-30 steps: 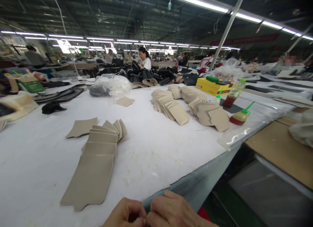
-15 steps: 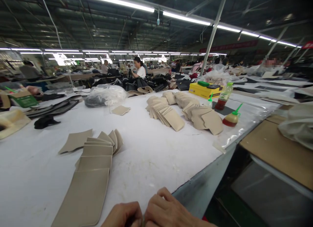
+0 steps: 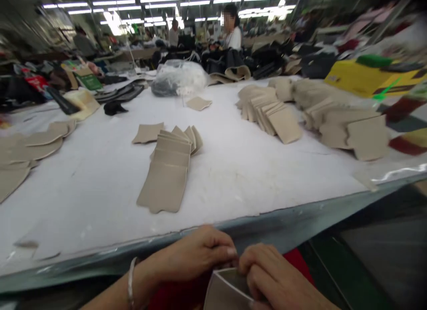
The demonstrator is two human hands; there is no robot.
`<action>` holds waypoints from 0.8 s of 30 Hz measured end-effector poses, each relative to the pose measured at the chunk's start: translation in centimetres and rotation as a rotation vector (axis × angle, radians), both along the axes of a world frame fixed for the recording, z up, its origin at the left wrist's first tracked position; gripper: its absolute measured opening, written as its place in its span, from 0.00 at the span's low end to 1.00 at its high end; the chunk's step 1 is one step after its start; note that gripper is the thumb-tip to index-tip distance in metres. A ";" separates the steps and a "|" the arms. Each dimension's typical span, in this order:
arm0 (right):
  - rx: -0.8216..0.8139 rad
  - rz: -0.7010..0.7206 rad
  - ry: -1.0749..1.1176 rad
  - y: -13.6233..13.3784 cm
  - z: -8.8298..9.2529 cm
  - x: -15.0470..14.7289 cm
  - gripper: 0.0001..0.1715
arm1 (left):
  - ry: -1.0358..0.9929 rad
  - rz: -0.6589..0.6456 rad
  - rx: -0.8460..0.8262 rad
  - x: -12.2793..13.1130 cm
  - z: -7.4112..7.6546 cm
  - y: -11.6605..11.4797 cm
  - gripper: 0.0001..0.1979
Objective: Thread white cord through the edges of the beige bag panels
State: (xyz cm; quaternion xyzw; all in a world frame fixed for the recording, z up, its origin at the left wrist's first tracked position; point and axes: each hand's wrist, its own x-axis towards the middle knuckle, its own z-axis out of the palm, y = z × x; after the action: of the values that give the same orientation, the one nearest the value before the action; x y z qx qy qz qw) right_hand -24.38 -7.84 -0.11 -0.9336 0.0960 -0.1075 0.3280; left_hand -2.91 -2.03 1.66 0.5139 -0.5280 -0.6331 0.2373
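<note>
Below the table's front edge, my left hand (image 3: pixel 203 252) is closed with thumb and fingers pinched at the upper edge of a beige leather piece (image 3: pixel 222 292). My right hand (image 3: pixel 267 274) grips the same piece from the right, fingers curled over it. A pale edge line runs along the piece, and its lower part lies out of frame. On the white table (image 3: pixel 230 185) ahead, a fanned row of beige leather pieces (image 3: pixel 165 172) lies nearest to my hands. One single beige piece (image 3: pixel 148 133) touches its far end.
Two fanned stacks of beige pieces, a left one (image 3: pixel 283 123) and a right one (image 3: pixel 368 136), lie at the right near a yellow box (image 3: pixel 353 78). More pieces (image 3: pixel 36 143) are at the far left. A plastic-wrapped bundle (image 3: pixel 180 78) sits at the back. Co-workers sit beyond.
The view has turned down and to the right edge less, showing more of the table's left side. My hands now appear with the beige leather piece between them visible.
</note>
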 end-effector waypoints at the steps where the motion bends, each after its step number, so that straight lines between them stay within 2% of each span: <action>1: 0.052 -0.020 0.038 0.3 -0.3 -0.2 0.09 | -0.011 0.004 -0.021 0.4 -0.2 0.5 0.18; 6: 0.219 -0.056 0.186 1.4 -1.4 0.2 0.12 | -0.291 -0.034 -0.025 1.2 0.2 2.9 0.10; 8: 0.234 -0.076 0.220 1.4 -1.4 0.6 0.12 | -0.358 -0.017 -0.020 1.0 -0.1 3.6 0.04; 10: 0.249 -0.081 0.259 1.3 -1.4 1.0 0.12 | -0.390 0.007 -0.036 0.8 -0.7 4.1 0.04; 15: 0.290 -0.067 0.353 1.1 -1.8 1.9 0.11 | -0.368 0.006 -0.037 0.7 -2.1 4.4 0.06; 24: 0.305 -0.041 0.333 0.9 -1.4 1.7 0.11 | -0.272 -0.011 -0.017 0.5 -2.4 4.4 0.11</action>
State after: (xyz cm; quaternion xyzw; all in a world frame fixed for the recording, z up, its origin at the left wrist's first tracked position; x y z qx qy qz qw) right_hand -22.68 -6.93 -1.50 -0.8760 0.1828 0.0573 0.4426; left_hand -2.40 2.32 -0.72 0.5902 -0.5632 -0.5544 0.1645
